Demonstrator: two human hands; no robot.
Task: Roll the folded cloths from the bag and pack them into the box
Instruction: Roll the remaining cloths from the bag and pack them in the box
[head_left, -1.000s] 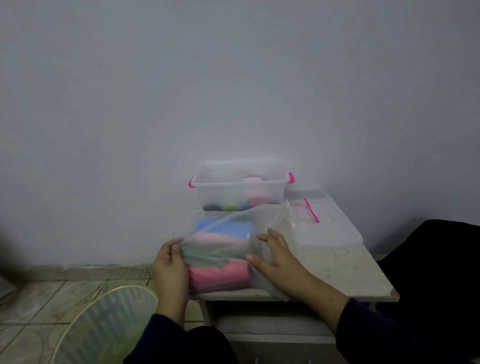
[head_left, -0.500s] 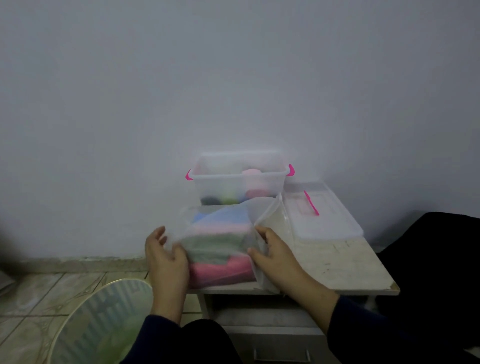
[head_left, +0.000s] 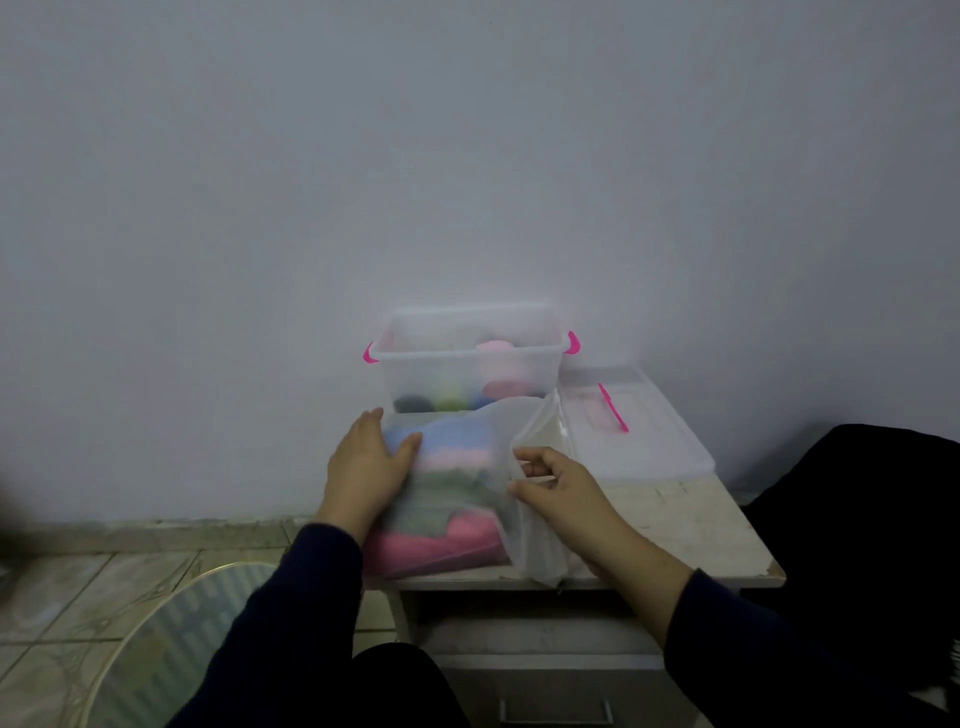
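A translucent plastic bag (head_left: 535, 545) lies on the small white table (head_left: 691, 525), holding a stack of folded cloths (head_left: 457, 483) in blue, pale pink, green and bright pink. My left hand (head_left: 366, 467) rests flat on the bag's left side, fingers apart, pressing on the stack. At the bag's open right edge my right hand (head_left: 558, 480) pinches the plastic. Behind stands a clear box (head_left: 467, 358) with pink latches, with several rolled cloths inside, a pink one on top.
The box's clear lid (head_left: 634, 431) with a pink clip lies on the table to the right. A round striped object (head_left: 171, 639) stands on the tiled floor at lower left. A dark mass (head_left: 862, 519) fills the right side. A plain wall is behind.
My left hand has slid from the bag's near left edge up onto its top. My right hand has shifted from pressing the bag's side to pinching its open edge. The bag's mouth has dropped.
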